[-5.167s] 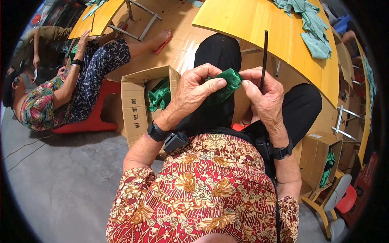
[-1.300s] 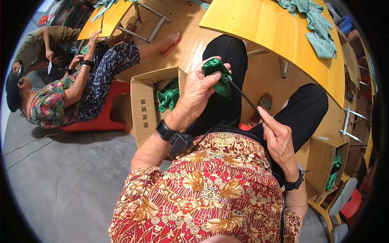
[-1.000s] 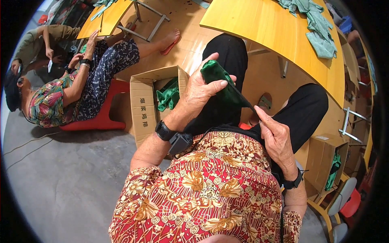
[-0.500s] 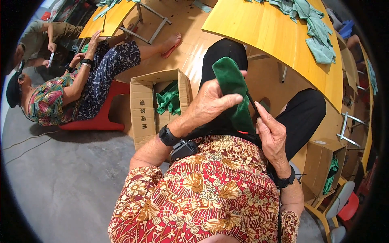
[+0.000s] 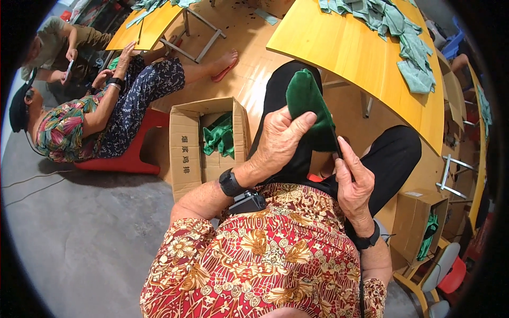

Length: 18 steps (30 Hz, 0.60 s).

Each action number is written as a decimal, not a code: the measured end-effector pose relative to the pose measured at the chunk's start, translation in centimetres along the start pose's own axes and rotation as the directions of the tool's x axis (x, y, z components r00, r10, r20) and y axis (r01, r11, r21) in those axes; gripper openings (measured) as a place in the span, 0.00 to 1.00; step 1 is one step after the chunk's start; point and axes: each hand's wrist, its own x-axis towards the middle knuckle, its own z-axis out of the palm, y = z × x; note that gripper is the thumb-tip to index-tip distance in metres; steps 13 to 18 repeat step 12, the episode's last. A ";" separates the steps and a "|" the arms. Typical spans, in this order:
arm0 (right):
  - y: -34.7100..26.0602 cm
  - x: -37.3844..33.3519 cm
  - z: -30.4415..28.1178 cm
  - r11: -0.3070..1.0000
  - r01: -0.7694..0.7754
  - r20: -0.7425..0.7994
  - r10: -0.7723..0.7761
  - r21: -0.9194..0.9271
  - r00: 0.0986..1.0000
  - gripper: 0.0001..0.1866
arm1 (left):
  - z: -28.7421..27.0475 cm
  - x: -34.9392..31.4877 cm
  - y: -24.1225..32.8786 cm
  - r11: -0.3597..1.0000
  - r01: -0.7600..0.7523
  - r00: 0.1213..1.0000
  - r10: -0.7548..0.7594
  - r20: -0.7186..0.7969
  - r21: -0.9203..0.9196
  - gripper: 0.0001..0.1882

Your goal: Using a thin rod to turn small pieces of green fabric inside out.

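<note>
A dark green velvet-like cloth piece (image 5: 312, 103) stands up over my lap, its narrow rounded tip at the top. Around its left side my left hand (image 5: 281, 139) is closed, with the thumb pressed flat on the front. My right hand (image 5: 354, 183) pinches a thin dark stick (image 5: 337, 146) between thumb and forefinger. The stick meets the cloth at its lower right edge; whether it runs inside the cloth or behind it I cannot tell.
An open cardboard box (image 5: 183, 151) with crumpled green cloth (image 5: 219, 135) stands left of my knees; another box (image 5: 416, 225) is at lower right. Ahead is a yellow table (image 5: 350, 45) with pale green cloth pieces (image 5: 411, 53). A person (image 5: 79, 122) sits at left on a red stool (image 5: 124, 159).
The cloth's lower part, which hung down toward my right hand, now sits higher and spreads wider. My left hand has shifted slightly right. The right hand still pinches the stick.
</note>
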 end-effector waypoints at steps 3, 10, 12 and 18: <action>0.2 0.3 -0.3 0.999 0.051 -0.017 -0.051 0.016 0.999 0.22 | -0.6 0.2 0.6 0.998 0.058 0.998 -0.059 0.037 0.026 0.16; 0.9 0.2 -0.8 0.985 0.161 0.079 -0.156 -0.058 0.985 0.21 | -1.0 1.1 2.4 0.983 0.029 0.997 -0.041 -0.058 -0.182 0.10; 0.3 0.4 -0.3 1.000 0.023 0.010 -0.023 -0.006 1.000 0.21 | -1.4 1.0 1.0 0.995 -0.064 0.996 0.068 -0.060 0.071 0.10; 0.3 0.4 -0.3 1.000 0.023 0.010 -0.023 -0.006 1.000 0.21 | -1.4 1.0 1.0 0.995 -0.064 0.996 0.068 -0.060 0.071 0.10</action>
